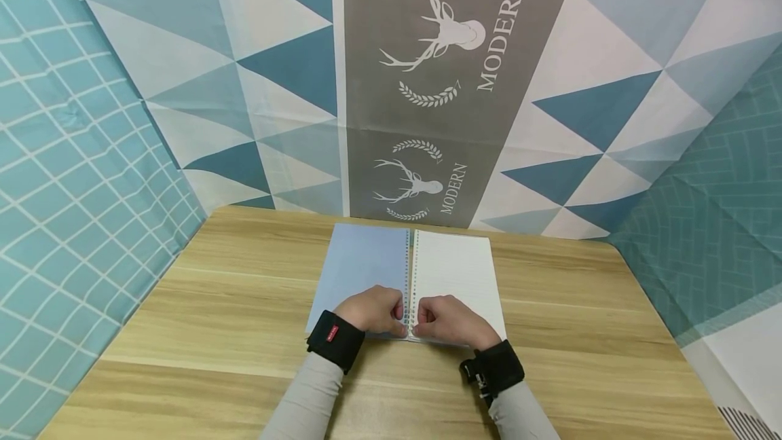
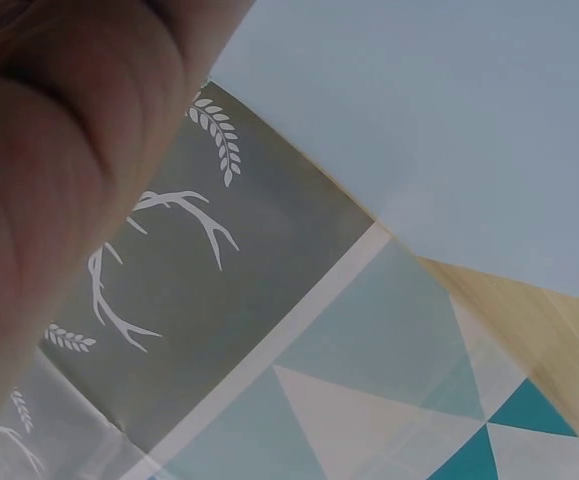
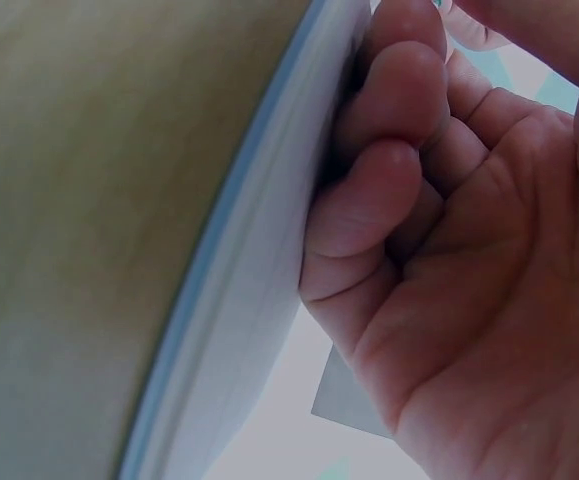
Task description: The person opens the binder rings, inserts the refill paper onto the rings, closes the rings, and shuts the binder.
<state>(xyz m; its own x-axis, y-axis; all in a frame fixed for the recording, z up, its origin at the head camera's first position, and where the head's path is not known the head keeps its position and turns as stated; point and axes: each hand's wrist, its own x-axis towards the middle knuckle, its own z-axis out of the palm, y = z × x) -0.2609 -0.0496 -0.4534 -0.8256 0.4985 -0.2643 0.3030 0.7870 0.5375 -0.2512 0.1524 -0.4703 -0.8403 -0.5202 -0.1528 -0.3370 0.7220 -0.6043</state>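
Observation:
An open ring-bound notebook (image 1: 455,263) lies on the table, its blue cover (image 1: 366,253) to the left and lined white pages to the right. Rows of small rings run down its middle. My left hand (image 1: 375,309) rests over the lower cover, its fingers curled and thumb tip at the bottom of the binding. Facing it, my right hand (image 1: 449,320) pinches at the same end from the page side. In the right wrist view, the curled fingers (image 3: 369,205) of that hand lie against the page. Its thumb and index tips are mostly hidden there.
The wooden table (image 1: 244,290) extends to both sides of the notebook. Behind it hangs a patterned cloth (image 1: 293,87) with triangles and deer heads. Blue checked cloth (image 1: 61,155) stands at the left, and green-blue cloth (image 1: 721,175) at the right.

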